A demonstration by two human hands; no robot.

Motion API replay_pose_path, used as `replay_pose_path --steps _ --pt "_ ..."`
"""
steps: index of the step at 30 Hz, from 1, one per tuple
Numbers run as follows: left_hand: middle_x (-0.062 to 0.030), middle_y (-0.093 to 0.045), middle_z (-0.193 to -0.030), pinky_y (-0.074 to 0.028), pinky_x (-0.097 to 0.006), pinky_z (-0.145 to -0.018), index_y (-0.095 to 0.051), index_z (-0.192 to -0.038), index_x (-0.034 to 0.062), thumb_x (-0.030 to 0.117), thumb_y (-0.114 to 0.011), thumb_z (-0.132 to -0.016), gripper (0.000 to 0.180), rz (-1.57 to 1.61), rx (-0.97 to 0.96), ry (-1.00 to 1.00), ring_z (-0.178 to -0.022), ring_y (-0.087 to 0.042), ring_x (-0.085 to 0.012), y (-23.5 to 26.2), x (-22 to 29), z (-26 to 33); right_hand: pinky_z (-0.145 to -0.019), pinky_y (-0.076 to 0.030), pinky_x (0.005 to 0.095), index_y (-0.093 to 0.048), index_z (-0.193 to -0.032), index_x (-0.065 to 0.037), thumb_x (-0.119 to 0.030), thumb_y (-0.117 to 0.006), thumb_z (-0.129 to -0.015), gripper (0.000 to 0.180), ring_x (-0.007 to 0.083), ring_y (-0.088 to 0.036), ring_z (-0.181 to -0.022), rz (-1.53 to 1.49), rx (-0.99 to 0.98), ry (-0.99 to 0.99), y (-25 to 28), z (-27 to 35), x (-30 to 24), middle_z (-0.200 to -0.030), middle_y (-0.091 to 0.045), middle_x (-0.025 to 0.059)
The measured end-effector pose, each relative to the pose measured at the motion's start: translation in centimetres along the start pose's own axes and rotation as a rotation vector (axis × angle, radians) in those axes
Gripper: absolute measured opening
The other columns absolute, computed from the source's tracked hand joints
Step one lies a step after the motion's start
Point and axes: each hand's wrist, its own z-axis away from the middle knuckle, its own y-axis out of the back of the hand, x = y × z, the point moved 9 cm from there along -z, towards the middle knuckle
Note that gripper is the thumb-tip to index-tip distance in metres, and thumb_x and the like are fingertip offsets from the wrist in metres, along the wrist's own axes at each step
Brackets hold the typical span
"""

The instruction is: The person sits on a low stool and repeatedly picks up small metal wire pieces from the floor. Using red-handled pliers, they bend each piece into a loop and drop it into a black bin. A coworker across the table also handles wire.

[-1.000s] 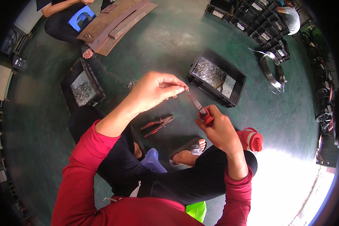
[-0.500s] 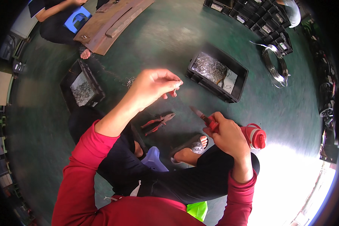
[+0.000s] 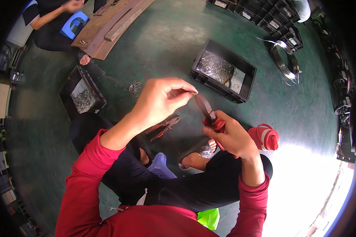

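My left hand [image 3: 156, 100] is closed in a pinch, thumb against forefinger. What sits between the fingertips is too small to make out. In my right hand [image 3: 237, 138] is a pair of red-handled pliers [image 3: 204, 106], fingers wrapped round the grips. The dark jaws point up and left, and their tip is right by the left fingertips; whether they touch is unclear. A second pair of red-handled pliers [image 3: 165, 128] lies on the green floor below my left hand.
Ahead stands a black crate [image 3: 249, 81] of thin metal pieces; a similar crate [image 3: 100, 93] is at left. Wire scraps [image 3: 134, 87] lie between. A red bottle [image 3: 268, 138] is by my right hand, a wire coil [image 3: 290, 73] far right. Another person sits beside a wooden board [image 3: 106, 37].
The pliers in my right hand have come up and turned, bringing their jaws to my left fingertips. My left hand has shifted slightly down and right. The view has moved a little.
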Motion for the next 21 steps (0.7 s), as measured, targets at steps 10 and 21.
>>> replay_pose_path --steps 10,21 --pt "-0.0045 -0.068 -0.085 -0.048 -0.021 -0.060 -0.070 -0.098 -0.0004 -0.003 -0.064 -0.087 0.012 -0.159 0.026 -0.144 -0.071 -0.060 -0.0062 0.5 1.5 0.4 -0.045 -0.038 0.0247 -0.056 -0.103 -0.002 -0.023 -0.064 -0.092 0.025 0.0051 -0.046 -0.048 -0.006 -0.033 -0.072 -0.5 -0.2 0.1 -0.066 -0.056 0.0012" --pt "-0.0010 -0.061 -0.070 -0.041 -0.021 -0.054 -0.060 -0.120 -0.0012 0.015 -0.046 -0.101 0.029 0.258 -0.313 0.222 -0.059 -0.051 -0.0046 -1.5 -0.7 1.5 -0.068 -0.048 0.0344 -0.063 -0.090 0.003 -0.025 -0.070 -0.085 0.029 0.0213 -0.061 -0.066 0.006 0.082 -0.024 -0.3 -0.4 0.0 -0.072 -0.065 0.0153"
